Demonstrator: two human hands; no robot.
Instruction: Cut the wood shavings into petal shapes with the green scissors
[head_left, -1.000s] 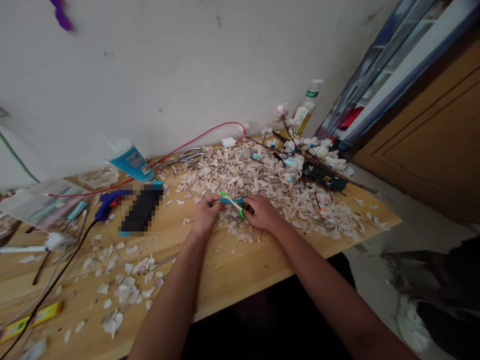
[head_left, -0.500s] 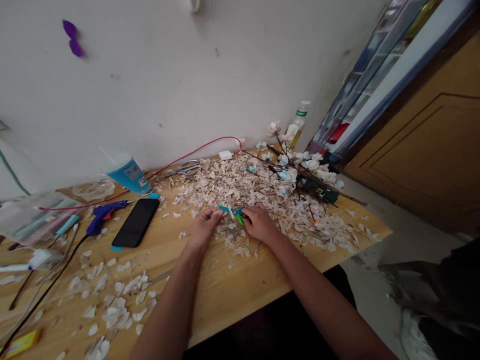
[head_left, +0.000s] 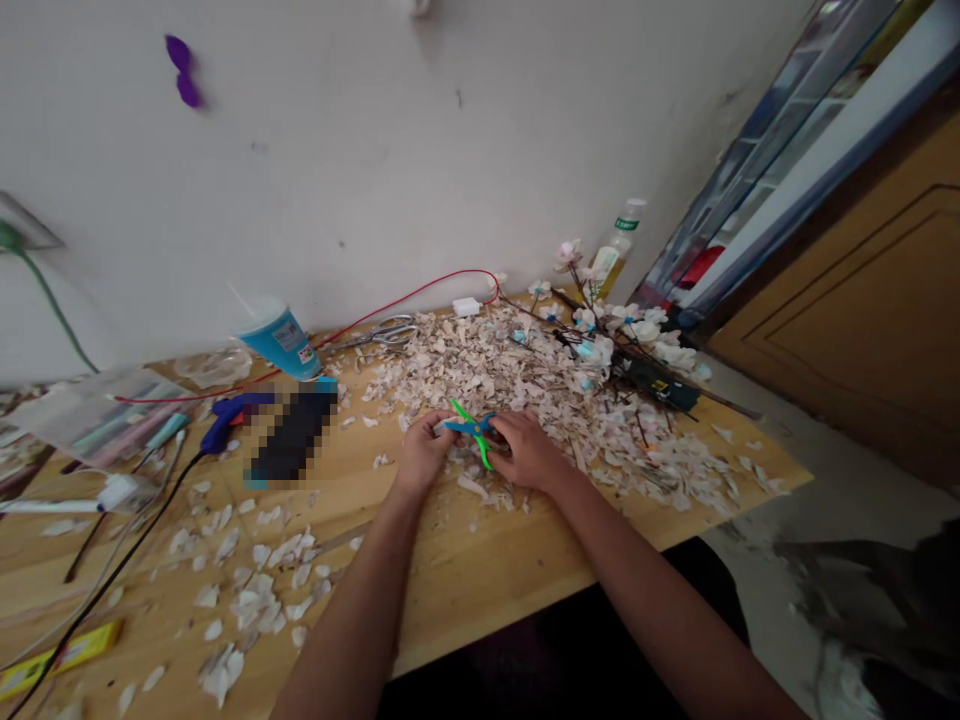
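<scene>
My right hand (head_left: pixel 525 450) grips small scissors (head_left: pixel 477 428) by the handles; one blade is blue, the other green, and they stand spread apart. My left hand (head_left: pixel 424 452) is closed with fingertips pinched by the blade tips, on something too small to make out, perhaps a pale petal. Both hands are over the near edge of a big heap of pale dried petals (head_left: pixel 465 365) on the wooden table (head_left: pixel 465 600).
Behind the heap lie a flowering branch (head_left: pixel 637 340), a bottle (head_left: pixel 616 250), a white adapter (head_left: pixel 466 307) and metal scissors (head_left: pixel 390 331). Leftward are a blue cup (head_left: pixel 277 340), a pixelated dark object (head_left: pixel 292 435), a glue gun (head_left: pixel 219 428) and loose petals (head_left: pixel 259 600).
The scissors have opened wider, with the green blade now raised away from the blue one. The whole view has shifted, so things appear further right.
</scene>
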